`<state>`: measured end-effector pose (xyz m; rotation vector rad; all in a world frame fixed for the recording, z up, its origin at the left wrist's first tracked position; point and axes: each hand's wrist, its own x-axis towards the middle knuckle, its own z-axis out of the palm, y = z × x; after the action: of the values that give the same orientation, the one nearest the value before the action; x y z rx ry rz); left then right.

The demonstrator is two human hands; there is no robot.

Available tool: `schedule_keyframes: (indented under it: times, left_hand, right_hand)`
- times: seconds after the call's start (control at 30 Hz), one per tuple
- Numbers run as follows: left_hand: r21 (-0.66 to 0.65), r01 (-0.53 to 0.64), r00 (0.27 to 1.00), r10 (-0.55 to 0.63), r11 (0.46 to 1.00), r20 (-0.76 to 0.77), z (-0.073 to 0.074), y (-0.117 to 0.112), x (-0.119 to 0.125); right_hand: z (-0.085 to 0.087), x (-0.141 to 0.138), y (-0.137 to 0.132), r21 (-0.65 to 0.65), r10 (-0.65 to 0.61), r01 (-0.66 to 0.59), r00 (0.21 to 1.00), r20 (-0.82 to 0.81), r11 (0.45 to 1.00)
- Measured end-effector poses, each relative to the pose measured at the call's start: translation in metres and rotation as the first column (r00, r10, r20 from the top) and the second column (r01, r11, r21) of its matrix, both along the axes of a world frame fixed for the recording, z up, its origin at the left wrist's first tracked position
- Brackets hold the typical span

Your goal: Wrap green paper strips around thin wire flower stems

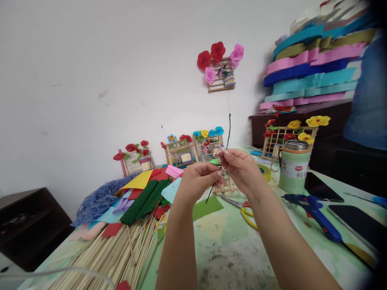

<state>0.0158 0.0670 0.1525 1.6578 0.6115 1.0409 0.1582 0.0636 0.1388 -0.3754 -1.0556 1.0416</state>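
The stem [229, 131] is dark green; the tablecloth [226, 233], seemingly, mottled green.

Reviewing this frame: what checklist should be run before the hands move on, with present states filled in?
1. Stem gripped: ok, pinched between the fingers of the left hand and right hand.
2. Scissors put down: ok, lying on the table.
3. Glue gun put down: ok, right of the scissors.
4. Glue gun cool: cannot tell.
5. Bottle capped: not ok, its threaded mouth is uncovered.
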Motion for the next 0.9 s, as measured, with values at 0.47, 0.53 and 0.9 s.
schedule_keyframes:
  times: [0.47, 0.53, 0.9]
  left_hand:
    - [0.267, -0.191, 0.933, 0.259, 0.944, -0.248, 0.001, -0.011, -0.007]
    - [0.268, -0.187, 0.932, 0.257, 0.945, -0.256, 0.001, -0.011, -0.008]
    - [-0.04, 0.126, 0.982, -0.13, 0.991, -0.135, 0.0, -0.004, 0.0]
  right_hand:
    - [0.0, -0.007, 0.001, -0.098, -0.025, 0.021, 0.999, -0.044, 0.995]
    - [0.0, -0.005, 0.003, -0.086, -0.02, 0.015, 0.998, -0.064, 0.996]
    - [0.0, 0.004, 0.001, -0.095, 0.098, -0.099, 0.995, -0.008, 0.991]
